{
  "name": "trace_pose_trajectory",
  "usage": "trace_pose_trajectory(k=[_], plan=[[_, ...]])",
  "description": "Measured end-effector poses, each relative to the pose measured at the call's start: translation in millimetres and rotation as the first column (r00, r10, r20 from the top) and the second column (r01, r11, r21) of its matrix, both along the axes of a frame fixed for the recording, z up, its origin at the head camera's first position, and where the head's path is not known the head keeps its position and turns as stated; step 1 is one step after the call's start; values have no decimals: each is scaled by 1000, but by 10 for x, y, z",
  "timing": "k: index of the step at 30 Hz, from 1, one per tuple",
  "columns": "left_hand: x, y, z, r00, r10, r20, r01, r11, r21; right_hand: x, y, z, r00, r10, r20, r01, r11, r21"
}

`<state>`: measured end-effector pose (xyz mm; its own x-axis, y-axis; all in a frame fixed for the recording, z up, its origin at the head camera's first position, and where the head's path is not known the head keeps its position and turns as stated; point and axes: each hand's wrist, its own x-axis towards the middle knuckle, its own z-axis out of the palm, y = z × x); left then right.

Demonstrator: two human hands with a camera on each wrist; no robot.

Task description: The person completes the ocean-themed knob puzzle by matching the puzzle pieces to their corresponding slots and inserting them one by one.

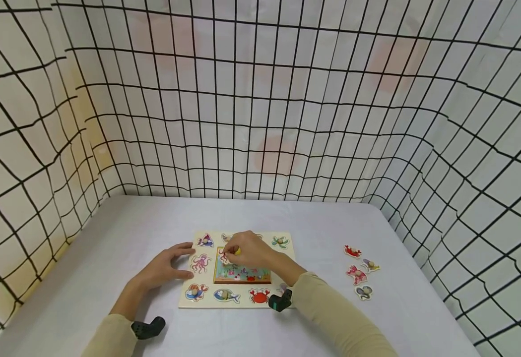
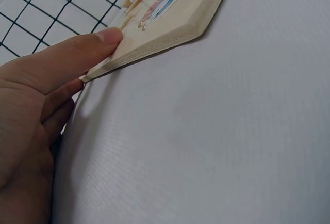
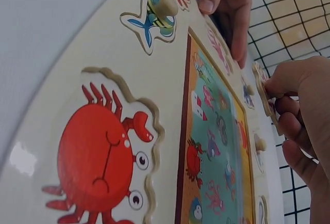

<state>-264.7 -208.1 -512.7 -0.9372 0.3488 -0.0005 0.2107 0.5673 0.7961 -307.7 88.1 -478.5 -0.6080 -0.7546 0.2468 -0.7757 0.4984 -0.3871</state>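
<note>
the right hand (image 1: 250,250) is pinching what is probably the octopus piece (image 3: 264,96) over the puzzle board (image 1: 244,296) while the left hand (image 1: 161,267), fingers extended, is bracing its left edge, a slackening pinch risking a drop onto the central picture (image 1: 242,274).

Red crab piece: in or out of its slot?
Out. Crab piece lies on the table, right of the board; its slot shows a recessed crab print, no knob.
</note>
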Motion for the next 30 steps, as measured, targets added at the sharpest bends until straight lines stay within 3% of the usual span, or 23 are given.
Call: trace_pose_trajectory(k=[16, 30], plan=[[7, -34, 61, 999, -47, 19, 47, 999, -19, 0, -253, -73, 996, 60, 64, -58, 998, -40], [0, -56, 42, 997, -77, 5, 77, 997, 3, 25, -503, -153, 996, 84, 15, -84, 996, 17]])
